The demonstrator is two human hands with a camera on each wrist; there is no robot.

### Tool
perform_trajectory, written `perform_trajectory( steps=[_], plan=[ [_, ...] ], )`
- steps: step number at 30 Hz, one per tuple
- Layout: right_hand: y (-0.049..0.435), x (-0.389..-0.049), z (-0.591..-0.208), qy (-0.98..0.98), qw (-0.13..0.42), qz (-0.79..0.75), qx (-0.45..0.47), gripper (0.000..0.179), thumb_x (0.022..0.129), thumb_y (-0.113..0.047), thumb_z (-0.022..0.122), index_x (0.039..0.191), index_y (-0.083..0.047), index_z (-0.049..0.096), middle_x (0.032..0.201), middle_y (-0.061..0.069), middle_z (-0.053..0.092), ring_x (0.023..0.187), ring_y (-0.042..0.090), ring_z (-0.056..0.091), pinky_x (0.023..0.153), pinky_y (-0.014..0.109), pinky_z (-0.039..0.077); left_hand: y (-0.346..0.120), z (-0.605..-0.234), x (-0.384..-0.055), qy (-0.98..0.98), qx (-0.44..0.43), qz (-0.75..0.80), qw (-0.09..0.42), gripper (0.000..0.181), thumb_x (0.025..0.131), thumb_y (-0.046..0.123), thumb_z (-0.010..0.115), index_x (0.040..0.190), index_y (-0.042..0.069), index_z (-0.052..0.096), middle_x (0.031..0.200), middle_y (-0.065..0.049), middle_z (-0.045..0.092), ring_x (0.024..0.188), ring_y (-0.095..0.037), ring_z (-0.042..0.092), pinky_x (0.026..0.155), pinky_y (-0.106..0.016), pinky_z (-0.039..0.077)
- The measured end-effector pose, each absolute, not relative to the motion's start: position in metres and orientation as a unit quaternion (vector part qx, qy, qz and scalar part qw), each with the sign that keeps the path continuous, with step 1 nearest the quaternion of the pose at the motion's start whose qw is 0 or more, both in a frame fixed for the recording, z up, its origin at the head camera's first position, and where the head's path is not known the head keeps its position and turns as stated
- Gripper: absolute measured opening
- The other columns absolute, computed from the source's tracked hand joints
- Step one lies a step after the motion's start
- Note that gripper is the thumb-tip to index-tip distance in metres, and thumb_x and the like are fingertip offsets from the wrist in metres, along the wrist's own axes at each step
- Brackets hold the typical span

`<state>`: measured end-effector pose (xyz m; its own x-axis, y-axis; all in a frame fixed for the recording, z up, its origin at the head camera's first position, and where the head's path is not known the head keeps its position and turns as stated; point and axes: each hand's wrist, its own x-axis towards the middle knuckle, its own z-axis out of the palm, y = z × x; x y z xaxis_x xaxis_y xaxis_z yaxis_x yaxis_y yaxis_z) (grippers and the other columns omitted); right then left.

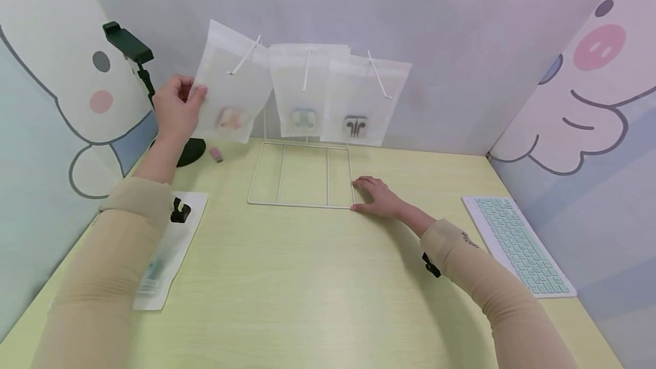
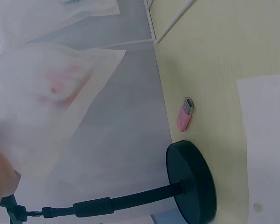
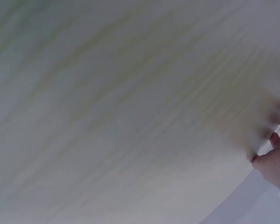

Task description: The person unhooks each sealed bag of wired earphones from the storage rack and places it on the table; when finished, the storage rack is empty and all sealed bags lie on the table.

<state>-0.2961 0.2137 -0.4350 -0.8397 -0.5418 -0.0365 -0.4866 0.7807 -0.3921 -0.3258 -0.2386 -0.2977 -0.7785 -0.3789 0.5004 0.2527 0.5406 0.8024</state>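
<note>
Three translucent white bags hang from the hooks of a white wire rack [image 1: 302,205]. My left hand [image 1: 178,108] pinches the left edge of the leftmost bag [image 1: 225,87], which tilts on its hook; pink earphones [image 1: 230,119] show through it. Teal earphones [image 1: 304,119] lie in the middle bag [image 1: 289,87], and black earphones [image 1: 356,126] in the right bag [image 1: 364,93], which overlaps it. Down at the table, my right hand [image 1: 378,197] touches the right side of the rack's base, thumb at its front corner and fingers loosely spread along the side wire.
A dark stand [image 2: 193,182] with a round base rises behind my left arm. Beside it lies a pink USB stick [image 2: 185,115]. A white pouch [image 1: 189,238] with something teal is partly under my left forearm. A mint-keyed keyboard [image 1: 520,244] lies at the right, and walls close off the table's back and sides.
</note>
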Motion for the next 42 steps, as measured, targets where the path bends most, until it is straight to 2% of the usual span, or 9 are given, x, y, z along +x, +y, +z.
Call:
perform_trajectory(
  steps=[11,24,34,42],
  plan=[
    [0.212,-0.293,-0.435,0.942,0.076,-0.189,-0.267,0.076,0.083,-0.045,0.068,0.143,-0.008,0.039,0.149,0.018,0.031,0.137,0.038,0.026,0.113,0.054,0.017,-0.237,-0.291,-0.306,-0.808,0.016,-0.484,0.335,0.028,0.089,0.033,0.064,0.099,0.007,0.063,0.078,0.019,0.052,0.07,-0.002,0.048,0.065,-0.013,0.041],
    [0.211,-0.293,-0.433,0.942,0.067,-0.186,-0.27,0.075,0.083,-0.044,0.068,0.142,-0.008,0.04,0.148,0.017,0.034,0.136,0.038,0.028,0.113,0.052,0.019,-0.236,-0.286,-0.279,-0.807,-0.008,-0.448,0.384,0.034,0.089,0.028,0.063,0.101,-0.003,0.062,0.08,0.02,0.05,0.071,-0.002,0.045,0.066,-0.013,0.039],
    [0.211,-0.293,-0.435,0.941,0.067,-0.188,-0.272,0.075,0.083,-0.045,0.069,0.142,-0.008,0.04,0.148,0.017,0.034,0.136,0.039,0.028,0.113,0.053,0.018,-0.241,-0.281,-0.261,-0.804,-0.039,-0.407,0.431,0.029,0.089,0.023,0.064,0.096,-0.005,0.064,0.079,0.029,0.047,0.072,0.009,0.045,0.071,-0.009,0.037],
    [0.209,-0.293,-0.432,0.94,0.072,-0.188,-0.275,0.075,0.083,-0.045,0.068,0.143,-0.009,0.04,0.148,0.017,0.034,0.136,0.038,0.028,0.113,0.053,0.017,-0.249,-0.272,-0.247,-0.802,-0.055,-0.375,0.463,0.025,0.087,0.018,0.064,0.093,-0.007,0.065,0.081,0.028,0.047,0.071,0.015,0.043,0.071,-0.006,0.035]
  ],
)
